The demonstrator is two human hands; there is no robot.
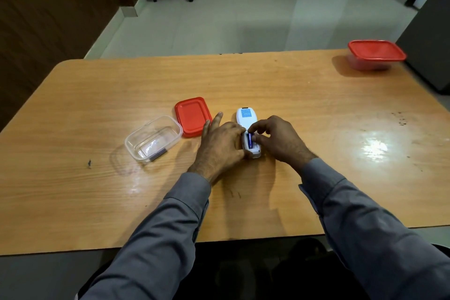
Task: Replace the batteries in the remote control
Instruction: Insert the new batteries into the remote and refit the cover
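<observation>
A person sits at a glossy orange-brown wooden counter (292, 95), grey shirt sleeves reaching forward. At the centre lies a white plastic remote control (246, 118), back side up, with a blue label near its far end and its battery compartment open at the near end. A dark blue cylindrical battery (250, 141) lies lengthwise in that compartment.

The left hand (222, 146) clamps the remote's near left side, thumb and palm pressing it to the counter, its other fingers spread towards 11 o'clock. The right hand (277, 140) is curled narrow, its fingertips (254, 139) pinched on the battery.

At 9 o'clock from the remote sits a clear rectangular plastic tub (153, 139), open, with a small dark object in its near corner, too blurred to name. Its red plastic lid (192, 115) lies just beside it. At 2 o'clock, well apart at the far corner, stands a second clear tub with a red lid on (376, 55).

The step appears to be seating or lifting this battery; which one cannot be told. To do it well, keep the remote pinned flat, push the battery against the spring end first, then tip the free end. Check polarity marks before pressing home.
</observation>
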